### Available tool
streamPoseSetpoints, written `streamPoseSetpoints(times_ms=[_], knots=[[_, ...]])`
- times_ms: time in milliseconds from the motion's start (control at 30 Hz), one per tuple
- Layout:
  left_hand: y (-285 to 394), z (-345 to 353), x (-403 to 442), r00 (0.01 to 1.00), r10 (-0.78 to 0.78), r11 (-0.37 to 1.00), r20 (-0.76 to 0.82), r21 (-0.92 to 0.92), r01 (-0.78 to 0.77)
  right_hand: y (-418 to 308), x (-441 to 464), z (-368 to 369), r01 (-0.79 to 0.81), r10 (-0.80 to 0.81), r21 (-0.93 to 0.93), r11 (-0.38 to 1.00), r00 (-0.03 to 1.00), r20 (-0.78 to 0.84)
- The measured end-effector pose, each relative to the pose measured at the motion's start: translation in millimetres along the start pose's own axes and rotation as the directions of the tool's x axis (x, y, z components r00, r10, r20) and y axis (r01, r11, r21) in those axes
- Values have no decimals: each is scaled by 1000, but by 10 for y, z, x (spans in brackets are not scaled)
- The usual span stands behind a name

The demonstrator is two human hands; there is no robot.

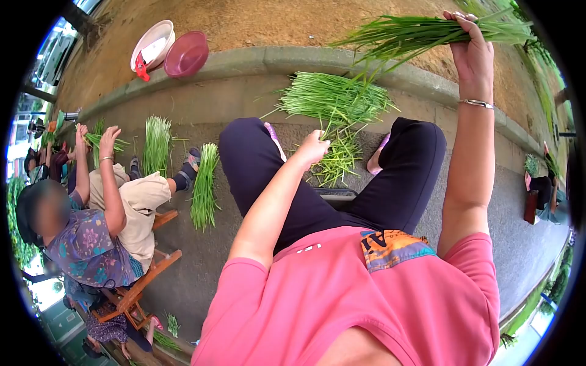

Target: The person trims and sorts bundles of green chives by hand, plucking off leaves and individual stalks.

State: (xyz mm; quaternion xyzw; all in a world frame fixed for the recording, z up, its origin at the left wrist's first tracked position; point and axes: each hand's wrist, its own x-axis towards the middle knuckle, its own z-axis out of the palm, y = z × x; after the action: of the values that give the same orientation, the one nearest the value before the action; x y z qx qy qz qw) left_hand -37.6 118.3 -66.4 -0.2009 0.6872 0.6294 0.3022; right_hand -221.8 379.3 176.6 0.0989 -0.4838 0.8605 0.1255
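Note:
My right hand [470, 33], raised at the upper right, is closed around a bunch of garlic chives [403, 33], whose long green leaves reach out to the left. Lower down, between my knees, my left hand [313, 148] is closed, and a few thin stalks show at its fingertips. Below and beside it lies a loose, tangled heap of chive pieces [339, 160] on the ground. Beyond that, a broad pile of garlic chives [329, 96] is spread in front of my feet, its stalks lying mostly side by side.
A concrete kerb [268, 61] runs past the pile. A pink basin [187, 55] and a whitish basin [152, 44] stand beyond it. At left, a seated person [91, 244] holds chives, near two more bundles [157, 146]. Other people sit farther off on both sides.

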Motion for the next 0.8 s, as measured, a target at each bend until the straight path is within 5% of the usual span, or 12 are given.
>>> streamPoseSetpoints(times_ms=[33,67,133,167,333,433,500,633,800], knots=[[-98,-38,98,1000,0,1000,3,1,0,-22,-22,-14,2,-2,-2,1000,1000,-2],[-151,-87,166,985,166,938,-36,316,-147,-40,-43,-25,20,-18,-57,998,999,30],[-120,-177,106,872,490,606,13,714,-351,-66,-72,-38,39,-33,-116,993,998,57],[29,-229,25,932,356,660,69,688,-303,-79,-95,-34,49,-36,-170,984,996,81],[311,-393,-135,902,403,496,155,792,-357,-51,-318,-8,-24,95,-414,910,984,153],[723,-390,-469,915,387,436,109,853,-286,120,-507,-18,45,172,-612,790,941,291],[836,-426,-493,876,449,397,178,838,-374,301,-709,9,73,223,-602,795,888,402],[1217,-432,-689,835,467,414,291,762,-498,687,-1170,94,-149,466,-584,798,767,441],[1552,-417,-901,771,467,412,433,665,-623,1045,-1658,208,-484,672,-468,739,493,552]])
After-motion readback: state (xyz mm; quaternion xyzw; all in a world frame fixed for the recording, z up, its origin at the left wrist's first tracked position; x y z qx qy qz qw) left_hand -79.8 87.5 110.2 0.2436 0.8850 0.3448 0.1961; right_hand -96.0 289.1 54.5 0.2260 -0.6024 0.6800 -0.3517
